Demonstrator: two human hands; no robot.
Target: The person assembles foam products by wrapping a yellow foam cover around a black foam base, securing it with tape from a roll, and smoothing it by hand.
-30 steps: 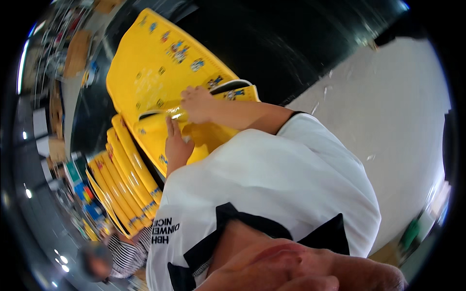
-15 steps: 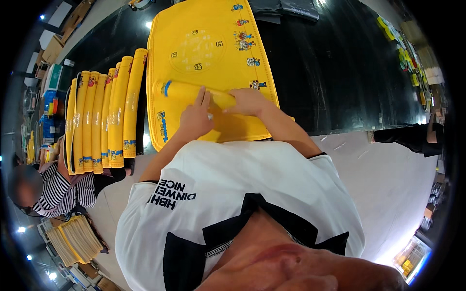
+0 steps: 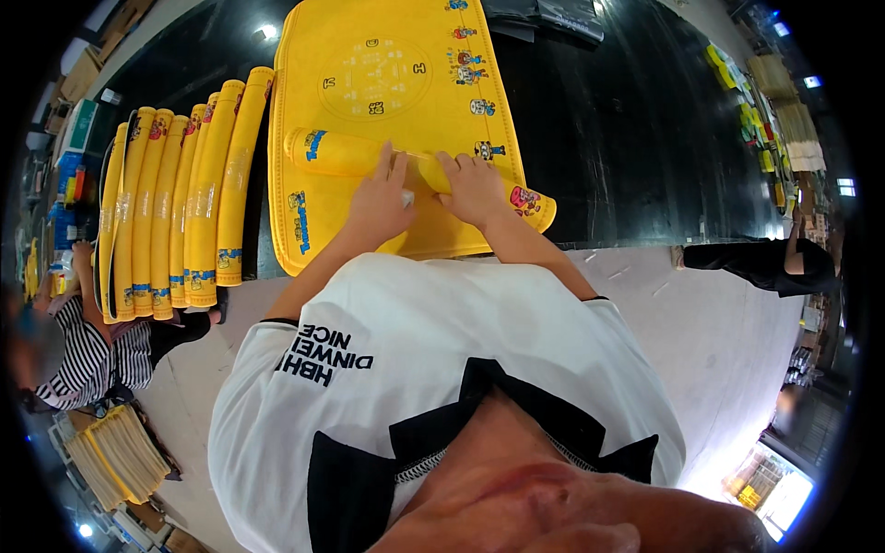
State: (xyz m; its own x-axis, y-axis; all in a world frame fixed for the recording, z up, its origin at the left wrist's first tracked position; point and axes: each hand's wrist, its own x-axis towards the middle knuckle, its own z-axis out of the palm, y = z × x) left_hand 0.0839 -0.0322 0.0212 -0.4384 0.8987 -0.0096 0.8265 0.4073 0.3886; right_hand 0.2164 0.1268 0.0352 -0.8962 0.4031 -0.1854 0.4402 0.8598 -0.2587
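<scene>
Bright light on the yellow mat (image 3: 355, 60), a soft shadow on its near part; white glare left of it on the black table (image 3: 221, 46); far around it, edges bend into black.

yellow roll (image 3: 343, 155) | cartoon-printed | lying crosswise, slightly slanted | atop flat yellow mat (image 3: 318, 46)

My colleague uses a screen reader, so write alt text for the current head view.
A person's hands, left and right, touch a yellow roll lying slantwise on a flat yellow mat with cartoon figures, on a black table. At left, more yellow rolls lie side by side, near someone in a striped top.
</scene>
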